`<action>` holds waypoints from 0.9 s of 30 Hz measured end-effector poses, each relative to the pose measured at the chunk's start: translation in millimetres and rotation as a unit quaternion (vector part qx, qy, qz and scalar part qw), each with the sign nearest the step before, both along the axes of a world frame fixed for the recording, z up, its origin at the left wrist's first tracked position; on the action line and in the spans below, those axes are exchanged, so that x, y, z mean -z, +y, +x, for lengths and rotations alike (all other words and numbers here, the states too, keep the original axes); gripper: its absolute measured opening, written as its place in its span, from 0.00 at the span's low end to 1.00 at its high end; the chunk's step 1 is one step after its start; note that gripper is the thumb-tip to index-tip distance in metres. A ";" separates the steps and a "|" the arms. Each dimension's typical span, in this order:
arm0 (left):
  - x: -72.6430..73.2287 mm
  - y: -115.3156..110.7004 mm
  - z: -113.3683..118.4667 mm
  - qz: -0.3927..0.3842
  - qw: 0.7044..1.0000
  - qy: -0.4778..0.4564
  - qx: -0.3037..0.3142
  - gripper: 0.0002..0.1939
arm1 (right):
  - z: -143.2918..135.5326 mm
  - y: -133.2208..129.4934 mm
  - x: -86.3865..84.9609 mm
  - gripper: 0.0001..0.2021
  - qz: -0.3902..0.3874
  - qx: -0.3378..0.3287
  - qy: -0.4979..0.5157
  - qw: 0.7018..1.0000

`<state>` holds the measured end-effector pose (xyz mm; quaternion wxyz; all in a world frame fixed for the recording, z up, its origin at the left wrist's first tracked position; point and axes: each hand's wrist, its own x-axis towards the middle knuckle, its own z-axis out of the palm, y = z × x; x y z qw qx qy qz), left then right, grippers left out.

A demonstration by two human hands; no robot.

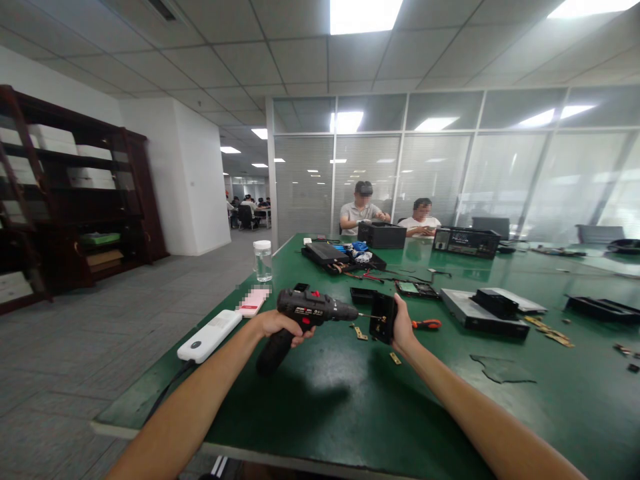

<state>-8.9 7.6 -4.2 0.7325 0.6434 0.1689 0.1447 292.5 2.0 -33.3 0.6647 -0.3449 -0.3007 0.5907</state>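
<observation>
My left hand is wrapped round the grip of a black cordless drill, which points to the right. Its long thin bit reaches the face of a small black plastic housing. That housing stands upright in my right hand, whose fingers are mostly hidden behind it. Whether the bit sits in a screw there is too small to tell. Below lie small brass-coloured metal pieces on the green table. An orange-handled screwdriver lies just beyond my right wrist.
On the left stand a white power strip, a pink box and a clear jar. Farther back are black device casings, cables and two people. A silver case and a glass-like shard lie right.
</observation>
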 end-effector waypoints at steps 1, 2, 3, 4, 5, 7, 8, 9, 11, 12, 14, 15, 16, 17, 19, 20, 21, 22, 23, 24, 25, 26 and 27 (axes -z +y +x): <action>0.2 0.1 0.0 0.001 1.000 0.000 0.000 0.18 | -0.2 -0.5 -0.4 0.19 -0.001 0.001 -0.001 1.000; 0.3 0.2 -0.1 0.001 1.000 -0.001 0.000 0.18 | -0.3 -0.9 -0.7 0.19 -0.002 0.002 -0.002 1.000; 0.3 0.2 -0.1 0.002 1.000 -0.001 0.000 0.18 | -0.3 -1.1 -0.8 0.19 -0.003 0.002 -0.003 1.000; 0.4 0.1 0.0 0.002 1.000 -0.001 0.001 0.18 | -0.3 -1.2 -0.8 0.20 -0.003 0.000 -0.003 1.000; 0.4 0.1 0.0 0.003 1.000 -0.001 0.001 0.18 | -0.2 -1.0 -0.6 0.20 -0.003 -0.002 -0.003 1.000; 0.2 -0.1 0.1 0.006 1.000 -0.001 0.002 0.18 | 0.0 -0.4 0.2 0.20 0.001 -0.003 -0.002 1.000; 0.0 -0.2 0.1 0.007 1.000 -0.001 0.001 0.18 | 0.1 -0.1 0.5 0.20 0.003 -0.003 -0.001 1.000; -0.2 -0.3 0.2 0.009 1.000 -0.001 0.001 0.18 | 0.0 0.1 0.7 0.20 0.005 -0.002 -0.001 1.000; -0.8 -0.7 0.3 0.009 1.000 -0.001 0.000 0.18 | -0.3 -0.1 0.4 0.19 0.006 0.001 0.001 1.000; -1.2 -0.9 0.4 0.008 1.000 -0.001 0.001 0.18 | -0.5 -0.5 -0.1 0.19 0.006 0.000 0.002 1.000; -1.9 -1.5 0.5 0.007 1.000 -0.002 0.002 0.18 | -1.0 -1.6 -1.3 0.19 0.006 -0.001 0.003 1.000; -2.2 -1.7 0.6 0.007 1.000 -0.002 0.002 0.18 | -1.1 -2.2 -1.9 0.19 0.005 -0.002 0.002 1.000; -2.4 -2.0 0.7 0.007 1.000 -0.002 0.002 0.18 | -1.1 -2.6 -2.4 0.19 0.004 -0.003 0.001 1.000; -2.6 -2.2 0.8 0.007 1.000 -0.002 0.001 0.17 | -1.1 -2.9 -2.6 0.19 0.004 -0.002 0.000 1.000; -2.6 -2.6 1.0 0.006 1.000 -0.001 0.001 0.18 | -0.7 -2.8 -2.6 0.19 0.001 -0.004 0.000 1.000; -2.5 -2.7 1.1 0.004 1.000 -0.001 0.001 0.18 | -0.5 -2.4 -2.3 0.19 0.000 -0.006 0.001 1.000; -2.4 -2.7 1.1 0.002 1.000 -0.001 0.001 0.18 | -0.3 -2.0 -1.9 0.19 -0.001 -0.008 0.002 1.000; -2.2 -2.6 1.1 0.001 1.000 -0.001 0.000 0.18 | -0.1 -1.6 -1.5 0.19 0.000 -0.010 0.004 1.000; -2.0 -2.5 1.0 -0.001 1.000 -0.001 -0.001 0.18 | 0.0 -1.3 -1.2 0.19 0.001 -0.011 0.005 1.000; -1.8 -2.3 0.9 -0.002 1.000 -0.001 -0.001 0.18 | 0.0 -1.2 -1.0 0.19 0.004 -0.011 0.006 1.000; -1.6 -2.1 0.7 -0.003 1.000 -0.001 -0.001 0.18 | -0.2 -1.2 -1.0 0.19 0.006 -0.012 0.006 1.000; -1.5 -1.9 0.5 -0.004 1.000 0.000 -0.001 0.18 | -0.5 -1.5 -1.1 0.19 0.006 -0.012 0.006 1.000; -1.4 -1.7 0.3 -0.004 1.000 0.002 -0.001 0.18 | -0.9 -1.8 -1.3 0.19 0.003 -0.012 0.004 1.000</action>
